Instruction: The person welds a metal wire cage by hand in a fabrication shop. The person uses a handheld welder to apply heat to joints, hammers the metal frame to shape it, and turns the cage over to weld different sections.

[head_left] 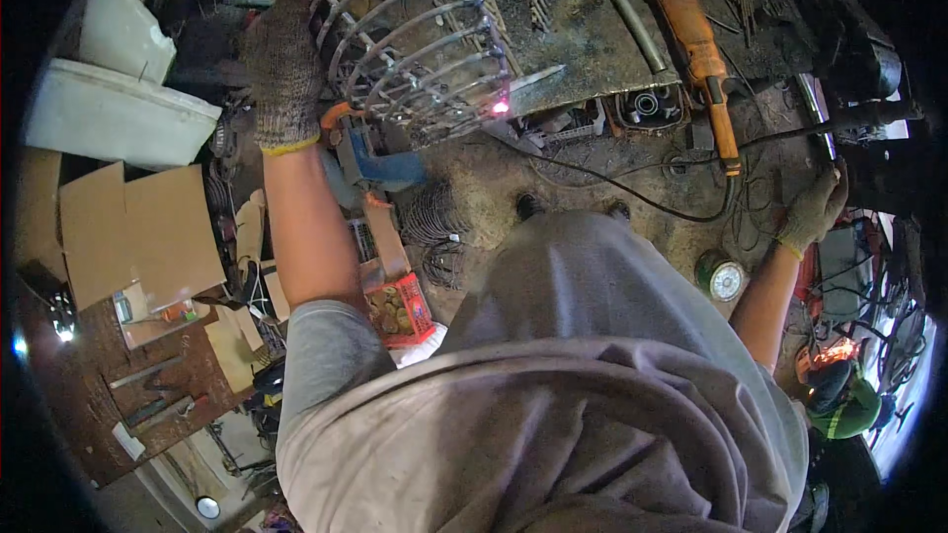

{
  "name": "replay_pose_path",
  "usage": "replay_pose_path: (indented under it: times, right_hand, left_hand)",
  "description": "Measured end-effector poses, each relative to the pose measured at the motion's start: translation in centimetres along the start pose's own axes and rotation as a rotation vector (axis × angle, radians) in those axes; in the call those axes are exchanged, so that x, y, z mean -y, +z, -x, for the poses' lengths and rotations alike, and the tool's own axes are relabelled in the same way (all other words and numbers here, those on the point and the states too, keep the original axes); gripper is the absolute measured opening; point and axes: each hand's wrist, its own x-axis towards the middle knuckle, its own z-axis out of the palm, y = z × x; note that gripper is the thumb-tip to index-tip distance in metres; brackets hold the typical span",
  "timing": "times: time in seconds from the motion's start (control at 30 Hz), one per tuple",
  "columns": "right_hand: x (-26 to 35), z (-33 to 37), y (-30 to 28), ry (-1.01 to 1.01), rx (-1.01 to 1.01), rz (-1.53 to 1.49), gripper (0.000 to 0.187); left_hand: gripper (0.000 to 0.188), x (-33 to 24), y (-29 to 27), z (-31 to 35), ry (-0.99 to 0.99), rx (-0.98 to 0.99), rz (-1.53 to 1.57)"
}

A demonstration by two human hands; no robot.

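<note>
My left hand (286,64), in a grey knitted glove with a yellow cuff, is closed at the left side of a basket-like frame of bent metal rods (420,35). Its fingertips are partly hidden. A bright pink-red spot glows at the frame's lower right, beside a pointed metal piece (538,77) on the work surface. Far out to the right, my right hand (816,207), gloved too, appears closed around the lower end of a shiny metal bar (817,116). An orange angle grinder (688,25) with a yellowish disc lies between the bar and the frame.
A loose tube (634,25) lies on the bench. Black cable (632,192) crosses the floor. A blue clamp-like tool (380,160) sits below the frame, near a red crate (403,311). Cardboard (143,227) stands at left. At lower right, a person in a green top (851,405) is near sparks.
</note>
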Motion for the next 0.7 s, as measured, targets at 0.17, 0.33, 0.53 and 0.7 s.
replay_pose_path:
  times: [0.17, 0.33, 0.53, 0.7]
  right_hand:
    - [-0.8, -0.6, 0.8, -0.154, 0.039, 0.072, 0.044]
    - [-0.4, -0.3, 1.2, -0.266, 0.053, 0.076, 0.045]
    - [5.5, 4.0, 3.9, -0.49, 0.069, 0.013, 0.04]
    - [6.9, 10.1, 7.4, -0.554, 0.317, -0.137, 0.038]
  left_hand:
    - [0.032, -0.3, -1.4, 1.5, 0.13, 0.011, -0.207]
    - [0.033, 1.0, -0.8, 2.2, -0.052, -0.024, 0.237]
    - [0.049, 3.5, -1.7, 2.6, -0.254, 0.108, 0.394]
    - [0.047, 1.4, -1.8, 3.5, -0.229, 0.089, 0.359]
